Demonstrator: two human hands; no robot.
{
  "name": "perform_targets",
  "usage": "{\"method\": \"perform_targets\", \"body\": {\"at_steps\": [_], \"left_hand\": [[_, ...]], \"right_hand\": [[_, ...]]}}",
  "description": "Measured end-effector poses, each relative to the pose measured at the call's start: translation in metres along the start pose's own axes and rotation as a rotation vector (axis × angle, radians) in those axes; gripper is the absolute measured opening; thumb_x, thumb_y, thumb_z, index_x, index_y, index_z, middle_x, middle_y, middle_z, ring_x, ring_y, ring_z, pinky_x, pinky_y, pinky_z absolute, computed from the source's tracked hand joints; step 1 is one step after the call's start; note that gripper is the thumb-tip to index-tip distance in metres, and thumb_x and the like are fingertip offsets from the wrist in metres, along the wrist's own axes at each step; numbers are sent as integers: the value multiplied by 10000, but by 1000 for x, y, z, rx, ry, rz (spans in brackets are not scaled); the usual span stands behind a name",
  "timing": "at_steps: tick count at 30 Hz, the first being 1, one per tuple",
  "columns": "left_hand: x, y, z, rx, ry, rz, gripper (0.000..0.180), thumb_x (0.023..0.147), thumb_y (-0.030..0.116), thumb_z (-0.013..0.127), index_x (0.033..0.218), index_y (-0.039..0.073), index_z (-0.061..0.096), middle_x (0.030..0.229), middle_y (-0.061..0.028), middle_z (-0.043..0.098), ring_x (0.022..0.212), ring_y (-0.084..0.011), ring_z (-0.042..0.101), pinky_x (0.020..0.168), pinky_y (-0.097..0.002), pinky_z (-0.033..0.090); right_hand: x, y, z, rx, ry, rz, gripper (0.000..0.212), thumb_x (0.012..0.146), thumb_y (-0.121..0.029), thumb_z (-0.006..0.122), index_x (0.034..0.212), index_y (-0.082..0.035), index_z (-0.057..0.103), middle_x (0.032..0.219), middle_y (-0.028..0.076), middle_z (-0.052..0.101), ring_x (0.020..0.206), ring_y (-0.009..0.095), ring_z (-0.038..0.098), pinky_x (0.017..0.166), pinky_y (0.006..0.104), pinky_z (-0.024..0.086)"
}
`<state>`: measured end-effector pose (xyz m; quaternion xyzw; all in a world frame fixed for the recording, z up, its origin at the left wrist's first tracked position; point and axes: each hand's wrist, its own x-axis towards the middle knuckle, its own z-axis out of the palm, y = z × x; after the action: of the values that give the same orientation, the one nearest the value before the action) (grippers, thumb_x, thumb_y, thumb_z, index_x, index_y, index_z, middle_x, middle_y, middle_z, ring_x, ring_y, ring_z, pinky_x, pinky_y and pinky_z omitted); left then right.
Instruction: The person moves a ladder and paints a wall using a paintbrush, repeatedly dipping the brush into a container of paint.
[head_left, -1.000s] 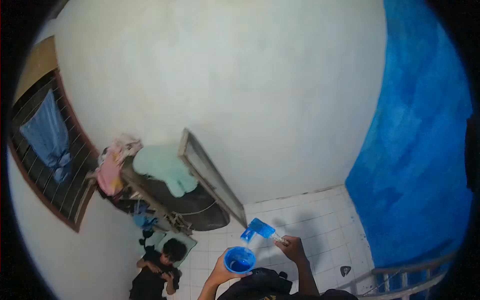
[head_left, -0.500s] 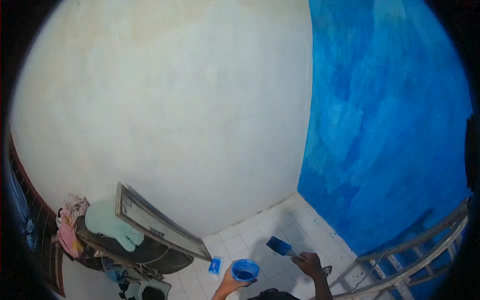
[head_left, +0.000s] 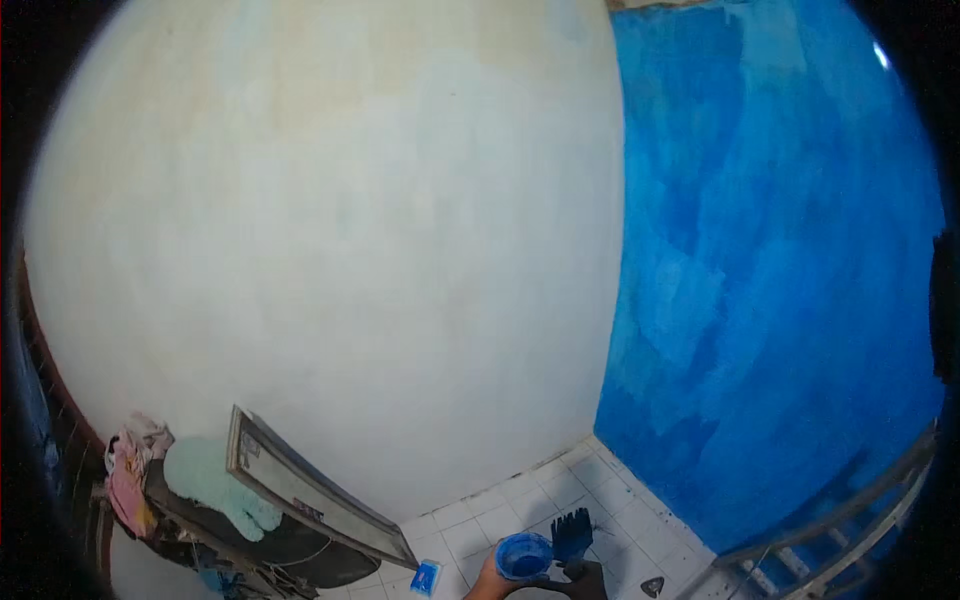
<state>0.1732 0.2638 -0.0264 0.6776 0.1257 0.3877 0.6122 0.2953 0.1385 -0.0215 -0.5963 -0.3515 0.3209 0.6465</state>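
Observation:
Low in the head view, my left hand (head_left: 487,580) is closed around a small blue tub (head_left: 524,541) with blue paint inside. Close beside it, my right hand (head_left: 583,582) grips a wide paintbrush (head_left: 571,537), its paint-darkened bristles pointing up and their tips uneven. The brush stands just right of the tub's rim; whether they touch I cannot tell. My right fingers reach toward the tub's near side and are partly dark. Ahead on the right rises a wall painted uneven blue (head_left: 760,280). It meets a white wall (head_left: 340,250) at the corner.
A wooden ladder (head_left: 800,548) leans at the lower right. On the left, a framed panel (head_left: 310,490) stands against dark furniture with a pale green cloth (head_left: 220,480) and pink cloths (head_left: 132,480). A blue-and-white packet (head_left: 425,577) and a small dark triangular thing (head_left: 652,586) lie on the tiled floor (head_left: 500,520).
My view has tilted upward. The brush has swung from pointing left to bristles up, and my right hand has come in beside the tub. The tub has shifted right.

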Motion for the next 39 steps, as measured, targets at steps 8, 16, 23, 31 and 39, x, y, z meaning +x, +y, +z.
{"method": "perform_targets", "body": {"at_steps": [8,16,23,31,39], "left_hand": [[-14,16,-36,67,-35,-349,732,649,107,816,1255,48,410,1169,-94,554,1097,-181,531,959,-347,420],[-47,61,-44,48,287,-371,769,581,105,851,1220,29,432,1121,-86,568,1046,-177,550,922,-333,445],[-106,63,-62,132,550,-320,770,564,106,860,1205,35,439,1094,-81,571,1047,-185,550,924,-341,443],[-148,94,-59,223,643,-313,840,547,148,880,1247,47,426,1163,-79,556,1079,-181,536,940,-341,430],[-192,111,-55,176,724,-373,789,545,144,881,1196,46,445,1132,-77,563,1064,-185,546,932,-339,438]], "right_hand": [[12,26,11,197,-13,191,261,730,-156,731,617,-46,523,549,5,462,475,115,439,517,286,420],[69,31,3,122,170,183,284,806,-166,663,600,-75,491,492,-7,424,352,103,371,401,269,336],[164,-70,34,-375,26,-227,285,824,-206,653,649,1,564,553,-20,413,547,82,360,484,298,302],[180,-81,93,-356,-1,-251,356,809,-218,658,616,33,495,517,18,393,528,95,360,488,315,321],[107,-38,112,-469,-42,-280,353,799,-241,658,641,48,531,522,52,448,532,112,397,510,328,349]]}}
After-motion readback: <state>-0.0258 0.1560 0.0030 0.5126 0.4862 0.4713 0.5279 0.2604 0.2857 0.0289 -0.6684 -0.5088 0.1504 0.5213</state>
